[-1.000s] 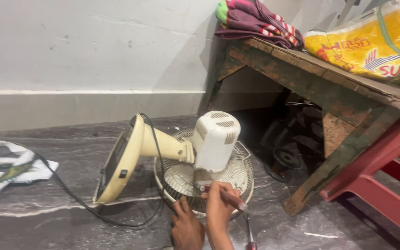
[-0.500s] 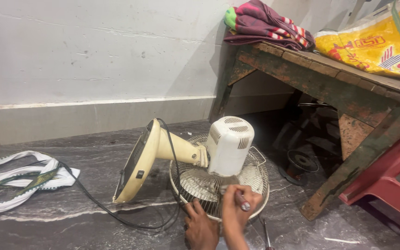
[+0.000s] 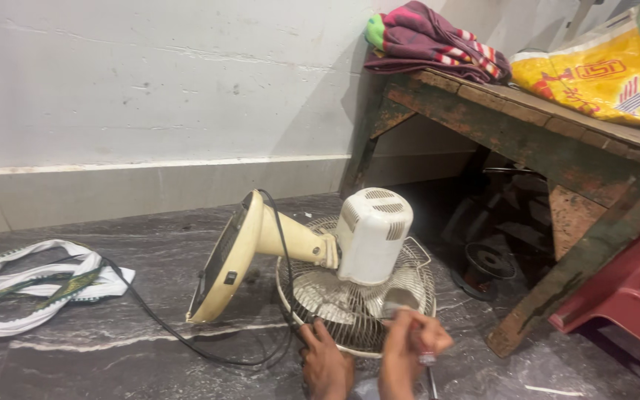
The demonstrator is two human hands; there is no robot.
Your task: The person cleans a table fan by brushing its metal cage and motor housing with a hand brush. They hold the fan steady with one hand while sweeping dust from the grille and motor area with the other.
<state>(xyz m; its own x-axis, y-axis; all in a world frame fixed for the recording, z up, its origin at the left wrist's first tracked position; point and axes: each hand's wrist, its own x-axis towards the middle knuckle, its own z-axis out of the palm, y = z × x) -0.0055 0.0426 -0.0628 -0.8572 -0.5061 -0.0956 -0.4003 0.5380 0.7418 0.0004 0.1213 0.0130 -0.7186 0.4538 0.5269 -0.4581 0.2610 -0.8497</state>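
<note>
Soft, even indoor light, deep shadow beneath the wooden bench [image 3: 527, 133], slight motion blur.

A modest home room or storage corner is suggested. A dark stone floor [image 3: 112, 370] and a scuffed whitewashed wall [image 3: 150, 89] are seen at left; at upper right a rough, paint-worn wooden bench [image 3: 527, 126] is loaded with folded cloth [image 3: 431, 37] and a yellow sack [image 3: 601, 70].

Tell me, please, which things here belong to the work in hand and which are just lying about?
In hand: cream plastic table fan, its black power cord, left hand, right hand.
Lying about: white woven bag, worn wooden bench, folded striped cloth, yellow sack.
</note>
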